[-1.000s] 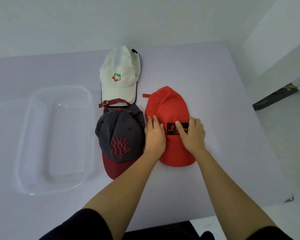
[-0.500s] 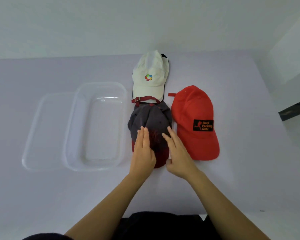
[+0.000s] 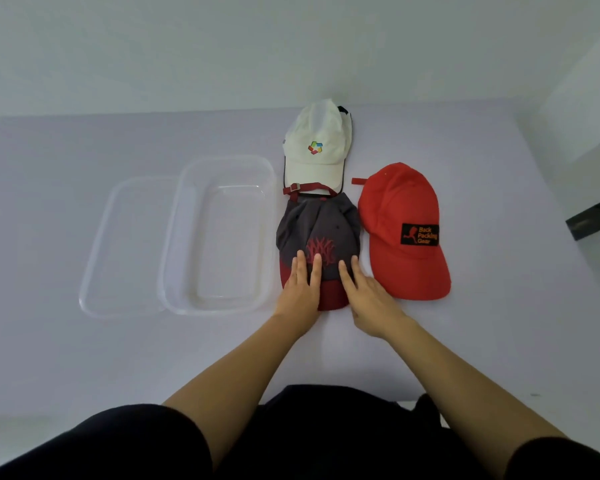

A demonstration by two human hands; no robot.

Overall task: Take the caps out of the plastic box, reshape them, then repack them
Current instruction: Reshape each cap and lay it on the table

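While lying flat on the worktop (image 3: 84, 358), the grey cap (image 3: 317, 230) is being pressed by both hands, left hand (image 3: 300, 292) and right hand (image 3: 368, 299), fingers straight, grasping nothing; the plastic box (image 3: 184, 237) is sitting just left, the red cap (image 3: 395, 202) right, the white cap (image 3: 321, 164) behind.

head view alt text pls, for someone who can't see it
A person's left hand and right hand press flat on a grey cap with a red brim on a pale table. A red cap lies to its right, a white cap behind it, and an empty clear plastic box and lid to its left.
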